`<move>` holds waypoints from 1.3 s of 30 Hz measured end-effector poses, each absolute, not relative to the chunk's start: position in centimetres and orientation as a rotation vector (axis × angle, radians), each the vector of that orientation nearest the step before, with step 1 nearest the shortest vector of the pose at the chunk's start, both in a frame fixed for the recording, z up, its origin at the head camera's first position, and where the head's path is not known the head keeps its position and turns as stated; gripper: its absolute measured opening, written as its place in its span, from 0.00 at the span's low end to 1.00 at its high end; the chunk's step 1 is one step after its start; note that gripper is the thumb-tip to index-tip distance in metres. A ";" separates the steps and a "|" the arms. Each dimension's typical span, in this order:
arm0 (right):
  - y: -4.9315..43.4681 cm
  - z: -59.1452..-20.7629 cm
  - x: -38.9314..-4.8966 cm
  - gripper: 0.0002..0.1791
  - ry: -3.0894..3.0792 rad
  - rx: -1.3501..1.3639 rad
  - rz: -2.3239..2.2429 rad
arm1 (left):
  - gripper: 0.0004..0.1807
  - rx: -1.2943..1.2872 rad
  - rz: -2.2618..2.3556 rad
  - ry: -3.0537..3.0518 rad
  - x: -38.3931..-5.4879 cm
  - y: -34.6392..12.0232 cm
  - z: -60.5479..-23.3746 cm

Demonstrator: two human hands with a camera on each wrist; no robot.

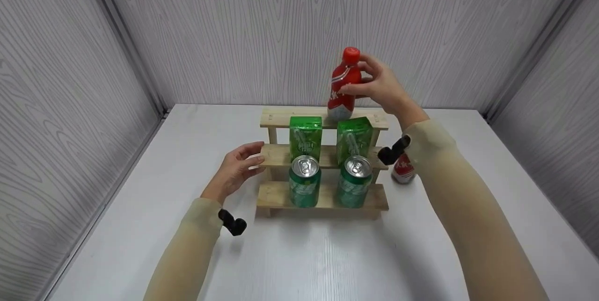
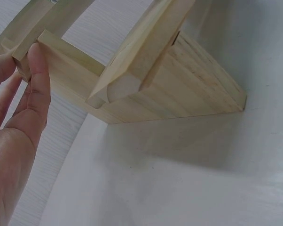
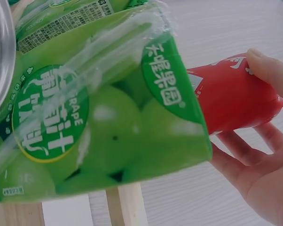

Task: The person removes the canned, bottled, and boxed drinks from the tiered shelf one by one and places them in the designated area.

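Note:
My right hand grips a red bottle with a red cap, thumb in front and fingers behind. The bottle leans slightly, its pale base right at the top tier of a three-tier wooden rack. My left hand holds the left end of the rack's middle plank between thumb and fingers. On the middle tier stand two green juice boxes, a left one and a right one set at an angle. In the right wrist view, the near juice box hides the bottle's lower part.
Two green drink cans, a left one and a right one, stand on the lowest tier. Another red bottle is on the white table right of the rack, partly behind my right forearm. Grey wood-patterned panels enclose the table.

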State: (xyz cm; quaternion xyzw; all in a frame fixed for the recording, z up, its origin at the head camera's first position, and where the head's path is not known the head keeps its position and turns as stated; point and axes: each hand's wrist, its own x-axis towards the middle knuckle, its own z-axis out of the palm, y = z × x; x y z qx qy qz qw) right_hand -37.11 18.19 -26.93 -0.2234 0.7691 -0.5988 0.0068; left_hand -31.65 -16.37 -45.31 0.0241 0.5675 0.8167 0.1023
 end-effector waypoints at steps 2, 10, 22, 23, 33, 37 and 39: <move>18.5 -26.9 -37.0 0.44 2.413 -0.697 -1.867 | 0.30 0.055 2.410 1.679 -31.6 -16.4 -45.3; 19.8 -26.5 -36.9 0.44 2.425 -0.692 -1.882 | 0.32 0.057 2.385 1.709 -31.6 -16.4 -45.0; 22.4 -26.5 -36.2 0.43 2.433 -0.624 -1.938 | 0.30 0.047 2.386 1.713 -31.3 -16.4 -44.9; 22.6 -26.5 -36.2 0.44 2.438 -0.615 -1.939 | 0.30 0.045 2.386 1.714 -31.3 -16.4 -44.8; 25.1 -26.7 -35.8 0.40 2.428 -0.619 -2.007 | 0.28 0.076 2.421 1.701 -31.0 -16.1 -44.8; 26.3 -26.5 -35.4 0.39 2.429 -0.591 -2.036 | 0.29 0.084 2.413 1.690 -30.9 -16.1 -44.8; 26.9 -26.5 -35.2 0.39 2.429 -0.576 -2.055 | 0.29 0.077 2.412 1.683 -30.9 -16.2 -44.8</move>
